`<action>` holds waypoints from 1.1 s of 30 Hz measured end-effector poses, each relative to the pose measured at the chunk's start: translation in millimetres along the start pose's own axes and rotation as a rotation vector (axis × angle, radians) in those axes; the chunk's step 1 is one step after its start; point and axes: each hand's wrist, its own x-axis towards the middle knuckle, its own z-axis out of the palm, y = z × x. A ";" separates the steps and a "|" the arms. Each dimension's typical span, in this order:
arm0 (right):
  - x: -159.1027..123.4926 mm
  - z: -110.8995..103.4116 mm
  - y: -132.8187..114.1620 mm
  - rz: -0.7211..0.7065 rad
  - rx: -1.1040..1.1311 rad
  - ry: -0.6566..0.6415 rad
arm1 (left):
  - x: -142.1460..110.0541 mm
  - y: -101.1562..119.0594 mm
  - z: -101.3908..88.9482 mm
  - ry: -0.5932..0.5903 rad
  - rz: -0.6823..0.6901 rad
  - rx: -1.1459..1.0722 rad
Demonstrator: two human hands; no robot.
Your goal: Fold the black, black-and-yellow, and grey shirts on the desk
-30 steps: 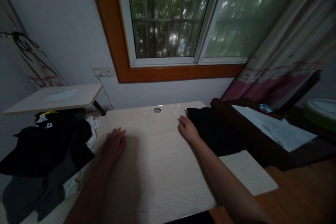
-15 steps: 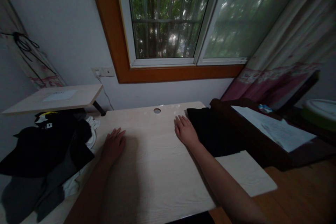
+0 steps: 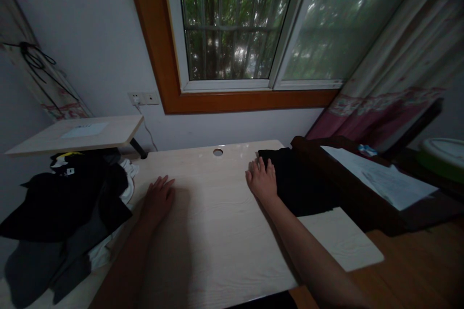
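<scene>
My left hand (image 3: 158, 199) rests flat on the pale wooden table (image 3: 217, 212), fingers extended and holding nothing. To its left lies a heap of black and grey clothes (image 3: 68, 203), with some white cloth (image 3: 128, 178) at its edge. My right hand (image 3: 263, 181) is spread palm down at the left edge of a flat, folded black cloth (image 3: 304, 183). Its fingertips overlap the cloth, and the thumb points towards the table top. Whether this cloth is a garment I cannot tell.
A raised shelf (image 3: 79, 135) with a paper on it stands over the clothes heap. The table has a round cable hole (image 3: 218, 152) near its back edge. At the right, dark wooden furniture (image 3: 348, 188) bears white sheets (image 3: 377, 176). A window (image 3: 239, 24) is behind.
My right hand has shifted slightly right, onto the edge of the black cloth, with its fingers more spread. My left hand stays in place on the table.
</scene>
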 end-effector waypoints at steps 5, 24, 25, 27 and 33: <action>-2.2 -3.0 -4.6 -0.030 -0.195 -0.009 | 0.2 -1.3 1.6 -0.011 -0.002 -0.008; 5.2 12.5 8.6 -0.313 -0.057 -0.025 | 0.2 -4.4 1.5 0.084 0.038 -0.156; 5.4 13.5 9.6 -0.315 -0.049 -0.024 | 0.3 -4.1 -1.5 0.116 0.045 -0.180; 5.3 14.7 10.9 -0.319 -0.040 -0.023 | -0.6 -2.6 -12.7 0.222 0.074 -0.214; 5.1 12.2 9.1 -0.306 -0.045 -0.020 | -19.1 -5.5 -85.3 0.685 0.100 -0.094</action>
